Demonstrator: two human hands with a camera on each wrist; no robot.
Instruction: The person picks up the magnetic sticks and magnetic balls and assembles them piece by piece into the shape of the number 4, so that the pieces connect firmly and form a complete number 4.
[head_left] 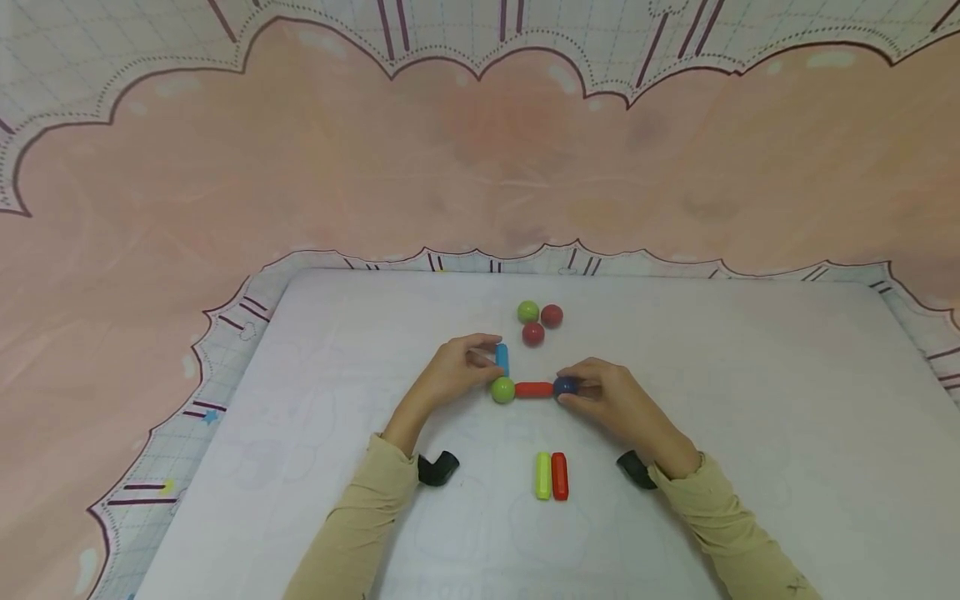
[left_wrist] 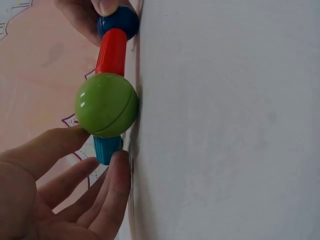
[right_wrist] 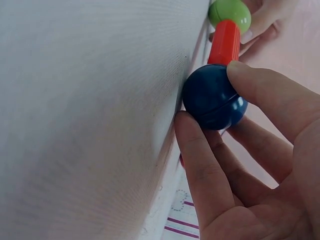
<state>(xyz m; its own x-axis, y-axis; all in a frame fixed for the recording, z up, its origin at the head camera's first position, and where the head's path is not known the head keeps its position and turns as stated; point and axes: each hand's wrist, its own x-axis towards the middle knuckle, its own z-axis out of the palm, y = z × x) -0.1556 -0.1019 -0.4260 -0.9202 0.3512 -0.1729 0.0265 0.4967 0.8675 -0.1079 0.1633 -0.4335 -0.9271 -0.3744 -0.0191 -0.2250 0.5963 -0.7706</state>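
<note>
A green ball [head_left: 503, 390], a red stick [head_left: 534, 389] and a dark blue ball [head_left: 564, 387] stand joined in a row on the white table. From the green ball a light blue stick [head_left: 502, 360] points toward the far side. My left hand [head_left: 461, 367] holds this blue stick between thumb and fingers, the thumb close against the green ball [left_wrist: 106, 105]. At the other end of the row, my right hand [head_left: 611, 392] pinches the dark blue ball [right_wrist: 214, 96] between thumb and fingertips. Its palm side faces the right wrist view.
Beyond the hands lie a loose green ball [head_left: 528, 312] and two red balls [head_left: 552, 316]. Nearer the person, a yellow-green stick [head_left: 543, 476] and a red stick [head_left: 559, 477] lie side by side. Black wrist devices [head_left: 438, 468] show beside both sleeves. The white tabletop [head_left: 300, 375] has a patterned cloth around it.
</note>
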